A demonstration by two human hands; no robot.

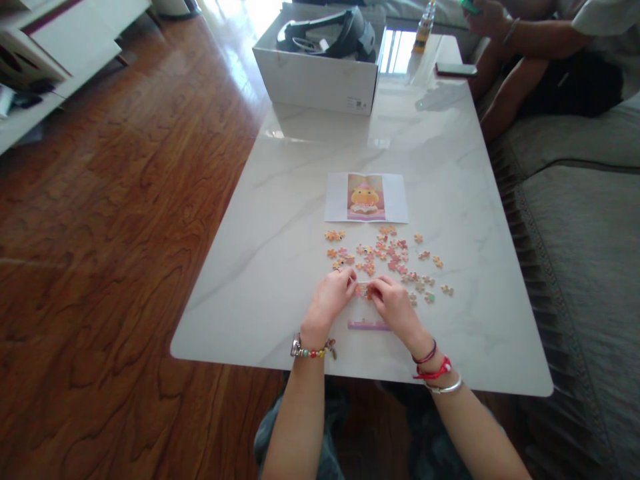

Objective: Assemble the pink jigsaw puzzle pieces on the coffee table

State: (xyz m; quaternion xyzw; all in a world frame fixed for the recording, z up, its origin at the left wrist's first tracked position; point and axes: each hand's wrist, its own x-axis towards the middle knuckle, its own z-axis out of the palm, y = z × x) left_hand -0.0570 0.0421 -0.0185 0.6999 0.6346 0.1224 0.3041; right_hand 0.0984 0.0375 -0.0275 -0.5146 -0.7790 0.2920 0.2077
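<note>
On the tabletop lies a partly joined jigsaw puzzle (369, 325), with a purple strip along its near edge and a pale area above. My left hand (334, 292) is at its upper left, fingers pinched together beside small orange pieces; what they hold is hidden. Opposite it, my right hand (395, 305) pinches an orange puzzle piece (369, 293) at the puzzle's upper edge and covers the puzzle's right side. Loose puzzle pieces (395, 250) in orange, pink and pale tones are scattered just beyond both hands. Behind them rests a folded picture sheet (395, 200) showing a yellow cartoon figure with a cake.
A white box (320, 80) holding a black headset (335, 37) stands at the far end of the marble-look table (240, 267). Near it are a bottle (423, 30) and a phone (456, 69). Another person (545, 60) sits on the grey sofa (585, 220) at right.
</note>
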